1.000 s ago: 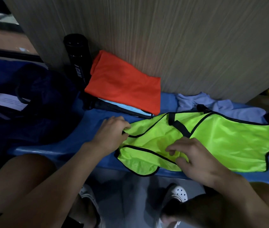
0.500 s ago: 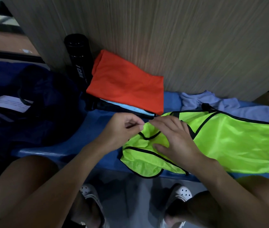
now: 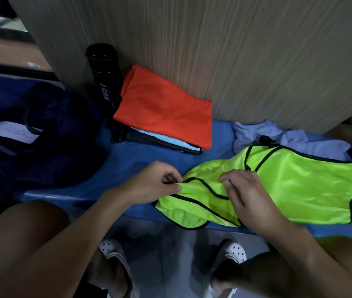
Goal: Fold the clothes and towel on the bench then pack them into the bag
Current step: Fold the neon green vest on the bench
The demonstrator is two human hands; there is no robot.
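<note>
At the front edge of the bench (image 3: 127,166), left hand (image 3: 155,181) and right hand (image 3: 246,196) each pinch a black-trimmed strap of the green bib (image 3: 299,186); matching the trims before folding should keep it flat.

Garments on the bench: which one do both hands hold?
The neon-green bib with black trim; the left hand and right hand hold it. The orange garment lies folded, untouched.

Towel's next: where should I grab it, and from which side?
Pinch the towel at its bunched left end, coming from above and the left. That end lies clear on the bench. The wall blocks the back, and the vest overlaps the towel's front edge.
</note>
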